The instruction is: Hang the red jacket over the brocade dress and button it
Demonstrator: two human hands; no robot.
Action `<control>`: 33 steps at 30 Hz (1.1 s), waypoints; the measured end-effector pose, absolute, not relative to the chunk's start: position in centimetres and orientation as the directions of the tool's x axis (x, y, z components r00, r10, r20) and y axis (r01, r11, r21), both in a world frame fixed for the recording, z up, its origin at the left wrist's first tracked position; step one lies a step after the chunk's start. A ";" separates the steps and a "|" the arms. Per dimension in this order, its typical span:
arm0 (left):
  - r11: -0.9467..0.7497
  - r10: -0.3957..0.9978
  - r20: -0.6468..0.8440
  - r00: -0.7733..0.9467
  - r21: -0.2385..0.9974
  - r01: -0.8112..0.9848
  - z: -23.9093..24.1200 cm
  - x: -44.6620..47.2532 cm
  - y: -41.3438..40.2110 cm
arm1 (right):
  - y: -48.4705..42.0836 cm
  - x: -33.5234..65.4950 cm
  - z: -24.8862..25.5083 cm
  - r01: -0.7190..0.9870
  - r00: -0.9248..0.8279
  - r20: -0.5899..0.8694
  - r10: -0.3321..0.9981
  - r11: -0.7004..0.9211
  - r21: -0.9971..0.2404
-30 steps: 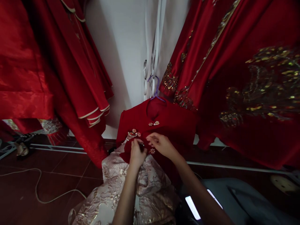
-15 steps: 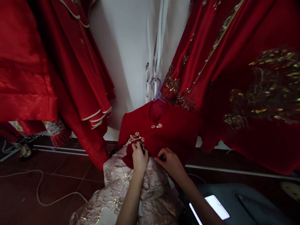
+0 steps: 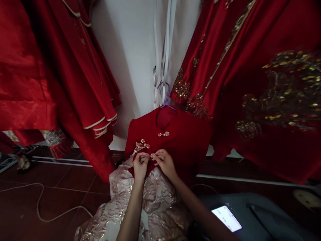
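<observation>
The left forearm point(image 3: 130, 207) reaches forward steeply, while the right forearm point(image 3: 192, 201) slants inward; the left hand point(image 3: 140, 164) and right hand point(image 3: 165, 164) nearly meet, each curled into a careful pinch (both forearms are bare).

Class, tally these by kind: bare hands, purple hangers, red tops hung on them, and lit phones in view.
Left hand and right hand: 2
Purple hanger: 1
Red top on it: 1
Lit phone: 1
Total: 5

A pale cable point(image 3: 47, 221) curls across tiled floor point(image 3: 70, 177).
</observation>
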State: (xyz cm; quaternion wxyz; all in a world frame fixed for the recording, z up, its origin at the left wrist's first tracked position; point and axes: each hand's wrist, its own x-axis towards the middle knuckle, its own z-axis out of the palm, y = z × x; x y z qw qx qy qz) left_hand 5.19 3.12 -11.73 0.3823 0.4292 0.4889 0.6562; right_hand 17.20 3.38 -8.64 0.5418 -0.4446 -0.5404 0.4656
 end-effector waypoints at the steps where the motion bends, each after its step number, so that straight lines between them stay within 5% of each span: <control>1: -0.221 0.923 0.176 -0.343 0.971 -0.095 -11.7 5.1 3.2 | 3.6 16.7 -9.9 -0.007 0.017 0.175 0.984 0.175 -0.985; 11: -0.227 0.931 0.165 -0.327 0.960 -0.162 -12.0 5.4 3.0 | 3.7 16.5 -12.5 0.062 0.082 0.257 0.963 0.252 -0.966; 33: -0.280 0.925 0.270 -0.267 0.960 0.003 -11.5 5.8 2.3 | 3.2 16.7 -12.5 0.184 0.112 0.351 0.930 0.328 -0.927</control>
